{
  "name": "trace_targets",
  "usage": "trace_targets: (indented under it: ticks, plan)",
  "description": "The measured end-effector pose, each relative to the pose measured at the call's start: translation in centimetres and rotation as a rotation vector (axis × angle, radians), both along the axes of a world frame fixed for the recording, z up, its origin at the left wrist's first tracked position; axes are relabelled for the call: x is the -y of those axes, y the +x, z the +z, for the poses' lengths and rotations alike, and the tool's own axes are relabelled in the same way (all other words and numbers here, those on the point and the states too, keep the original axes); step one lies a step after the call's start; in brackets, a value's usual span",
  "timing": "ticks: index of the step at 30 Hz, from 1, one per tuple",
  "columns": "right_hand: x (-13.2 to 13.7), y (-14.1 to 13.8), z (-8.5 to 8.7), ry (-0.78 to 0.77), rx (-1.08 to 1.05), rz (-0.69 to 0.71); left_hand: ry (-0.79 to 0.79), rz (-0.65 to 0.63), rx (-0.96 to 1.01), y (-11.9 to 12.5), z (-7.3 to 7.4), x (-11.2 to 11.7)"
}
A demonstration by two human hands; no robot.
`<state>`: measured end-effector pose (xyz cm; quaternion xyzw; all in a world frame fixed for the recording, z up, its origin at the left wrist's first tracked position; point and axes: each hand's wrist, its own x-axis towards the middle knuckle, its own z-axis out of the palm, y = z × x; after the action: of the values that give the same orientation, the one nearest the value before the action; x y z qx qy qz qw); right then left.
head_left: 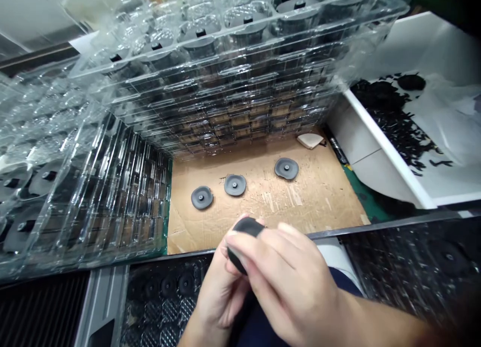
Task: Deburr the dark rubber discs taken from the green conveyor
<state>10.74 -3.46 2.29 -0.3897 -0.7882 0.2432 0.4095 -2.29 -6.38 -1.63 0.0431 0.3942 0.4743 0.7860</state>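
Observation:
Close to my body, my left hand (225,287) is closed around a round black rubber-looking disc (248,227). From the right, my right hand (293,272) is also closed on this disc, and its fingers cover much of the surface. Whether a smaller piece sits between the fingertips is hidden. Beyond my hands, three similar dark grey discs with a small central stud lie on a cardboard sheet (263,202): a left disc (202,198), a middle disc (235,185) and a right disc (286,168).
Tall stacks of clear plastic trays (240,81) holding dark discs stand behind and at the left (124,177). At right, a white bin (394,161) contains black scraps and a clear bag. A pale wedge-shaped piece (310,140) and a black pen-like object (337,145) lie near it.

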Motion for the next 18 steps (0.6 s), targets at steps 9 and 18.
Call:
trace_targets:
  ticks: [9, 18]
  plan:
    - [0.4, 6.1, -3.0, -0.543, -0.130, -0.209, 0.023, 0.016, 0.108, -0.1, 1.0, -0.3]
    - [-0.1, 3.8, 0.6, -0.107, -0.041, 0.075, 0.035, 0.014, 0.009, 0.7, 0.9, 0.3]
